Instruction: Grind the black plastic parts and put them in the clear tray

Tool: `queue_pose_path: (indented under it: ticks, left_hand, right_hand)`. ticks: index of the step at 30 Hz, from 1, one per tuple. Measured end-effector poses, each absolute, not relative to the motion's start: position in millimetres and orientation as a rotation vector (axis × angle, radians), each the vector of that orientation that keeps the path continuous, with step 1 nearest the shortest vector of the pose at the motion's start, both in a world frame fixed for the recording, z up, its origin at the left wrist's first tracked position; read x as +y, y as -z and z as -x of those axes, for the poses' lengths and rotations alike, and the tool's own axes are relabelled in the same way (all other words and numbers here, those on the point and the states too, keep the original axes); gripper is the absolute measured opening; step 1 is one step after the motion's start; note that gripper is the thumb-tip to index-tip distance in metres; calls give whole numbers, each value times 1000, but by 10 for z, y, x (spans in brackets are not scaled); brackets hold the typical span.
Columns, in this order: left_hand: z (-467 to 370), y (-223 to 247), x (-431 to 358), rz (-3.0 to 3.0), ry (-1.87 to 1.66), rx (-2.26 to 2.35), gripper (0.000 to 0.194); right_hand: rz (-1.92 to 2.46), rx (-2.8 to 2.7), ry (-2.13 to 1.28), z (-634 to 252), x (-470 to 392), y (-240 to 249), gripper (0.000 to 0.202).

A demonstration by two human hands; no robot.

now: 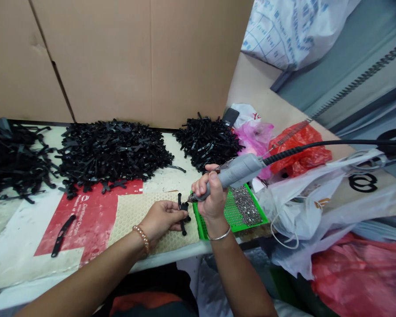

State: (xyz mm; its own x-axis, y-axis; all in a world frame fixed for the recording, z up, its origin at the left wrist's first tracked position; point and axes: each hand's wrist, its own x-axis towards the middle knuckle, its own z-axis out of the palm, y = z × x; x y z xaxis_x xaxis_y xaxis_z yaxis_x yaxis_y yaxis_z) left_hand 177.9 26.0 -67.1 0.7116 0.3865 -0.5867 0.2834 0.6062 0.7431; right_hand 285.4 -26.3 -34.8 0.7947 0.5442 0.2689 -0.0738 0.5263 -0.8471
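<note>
My left hand (pixel 166 216) pinches a small black plastic part (pixel 184 211) over a beige honeycomb-patterned mat (pixel 127 210). My right hand (pixel 213 193) is wrapped round a grey electric screwdriver (pixel 239 171), whose cable runs off to the right. The screwdriver's tip points down and left, close beside the black part; whether it touches cannot be made out. Just right of the tip lies a green tray (pixel 203 226) with a dimpled plate and many small metal screws (pixel 247 206).
Heaps of black plastic parts (pixel 114 149) lie along a cardboard wall (pixel 119 57), with another pile (pixel 207 141) to the right. One black strip (pixel 63 235) rests on a red and white sheet (pixel 95 220). Plastic bags (pixel 297 147) crowd the right side.
</note>
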Motion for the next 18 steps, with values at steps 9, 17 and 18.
queue_pose_path:
  ticks: [9, 17, 18]
  left_hand:
    - [-1784, 672, 258, -964, -59, 804, 15]
    - [-1786, 675, 258, -976, -52, 818, 19]
    - [-1785, 679, 255, -974, -58, 818, 20]
  right_hand:
    - [960, -581, -376, -2836, -270, 360, 27]
    - [980, -609, -370, -2823, -261, 381, 30]
    - [981, -615, -379, -2822, -262, 388, 30]
